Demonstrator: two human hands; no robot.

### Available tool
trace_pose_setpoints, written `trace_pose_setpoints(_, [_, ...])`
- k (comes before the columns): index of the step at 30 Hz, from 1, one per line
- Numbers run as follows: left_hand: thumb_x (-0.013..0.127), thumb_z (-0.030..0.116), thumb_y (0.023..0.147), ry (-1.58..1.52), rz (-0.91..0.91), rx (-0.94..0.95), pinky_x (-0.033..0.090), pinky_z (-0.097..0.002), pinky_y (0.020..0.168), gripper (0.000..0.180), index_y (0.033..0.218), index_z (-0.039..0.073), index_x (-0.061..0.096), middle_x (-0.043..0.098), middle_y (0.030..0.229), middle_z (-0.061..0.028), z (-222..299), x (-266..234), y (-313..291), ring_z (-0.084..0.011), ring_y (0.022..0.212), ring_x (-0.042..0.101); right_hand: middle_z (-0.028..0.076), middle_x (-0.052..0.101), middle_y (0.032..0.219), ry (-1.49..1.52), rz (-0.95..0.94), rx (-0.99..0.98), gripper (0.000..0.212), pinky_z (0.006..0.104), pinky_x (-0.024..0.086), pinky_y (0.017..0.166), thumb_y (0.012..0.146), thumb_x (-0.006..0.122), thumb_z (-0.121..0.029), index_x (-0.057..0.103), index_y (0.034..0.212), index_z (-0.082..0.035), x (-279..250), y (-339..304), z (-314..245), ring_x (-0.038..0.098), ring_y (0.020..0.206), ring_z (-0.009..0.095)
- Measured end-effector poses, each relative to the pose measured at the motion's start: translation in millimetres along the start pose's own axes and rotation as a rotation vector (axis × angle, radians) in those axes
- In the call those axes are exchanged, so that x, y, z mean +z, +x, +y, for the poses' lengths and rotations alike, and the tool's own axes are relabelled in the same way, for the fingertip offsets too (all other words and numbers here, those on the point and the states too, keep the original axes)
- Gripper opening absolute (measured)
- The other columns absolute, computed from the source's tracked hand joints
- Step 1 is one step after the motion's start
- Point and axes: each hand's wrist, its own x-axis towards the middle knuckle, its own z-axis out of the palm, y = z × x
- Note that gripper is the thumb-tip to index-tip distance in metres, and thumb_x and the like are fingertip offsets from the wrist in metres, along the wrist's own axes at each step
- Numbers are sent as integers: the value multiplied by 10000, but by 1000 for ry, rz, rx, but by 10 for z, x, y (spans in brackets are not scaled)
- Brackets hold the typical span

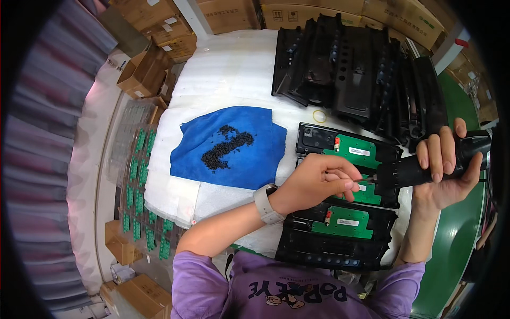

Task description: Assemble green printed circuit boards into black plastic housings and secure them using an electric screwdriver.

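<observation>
Electric screwdriver [425, 166] in right hand's [445, 170] grip

You have three green circuit boards [353, 150] seated in three black trays [329, 250], one blue cloth [249, 159] carrying one heap of small black screws [226, 146], one yellow rubber band [319, 116], and one black electric screwdriver [425, 167].

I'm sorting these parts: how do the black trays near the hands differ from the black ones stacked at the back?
The near trays lie flat, side by side, each carrying a green circuit board. The stacked trays lean on edge, overlapping, with no boards visible. Both groups are black moulded plastic resting on the white foam sheet.
</observation>
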Motion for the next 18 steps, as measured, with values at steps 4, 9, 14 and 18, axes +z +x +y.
trace_pose_setpoints(4, [571, 20, 854, -45, -29, -26, 512, -241, 744, 174, 1014, -47, 583, 646, 882, -113, 7, 12, 7, -148, 793, 641, -3, 437, 602, 3, -2, 19, 388, 286, 391, 571, 887, 487, -381, 379, 1066, -54, -13, -15, 8, 421, 455, 108])
trace_pose_setpoints(9, [590, -36, 801, -34, -16, 51, 507, -206, 665, 115, 914, -52, 606, 654, 813, -105, -11, 26, 20, -122, 731, 646, -7, 427, 592, 2, -8, 33, 390, 287, 394, 561, 888, 483, -388, 383, 1066, -56, -12, -24, 29, 418, 450, 108])
trace_pose_setpoints(14, [608, -40, 788, -29, -7, 28, 501, -189, 642, 108, 894, -63, 612, 655, 800, -104, -3, -11, 14, -124, 726, 649, -9, 423, 588, 15, 8, 38, 395, 283, 392, 562, 885, 485, -394, 385, 1064, -56, -4, -30, 60, 416, 450, 106])
trace_pose_setpoints(18, [613, -38, 784, 19, 7, 13, 489, -179, 621, 109, 888, -69, 612, 653, 775, -99, -21, -13, 17, -125, 707, 650, -13, 415, 588, -16, 26, 37, 402, 278, 383, 558, 882, 489, -401, 386, 1066, -59, 10, -40, 70, 409, 452, 104])
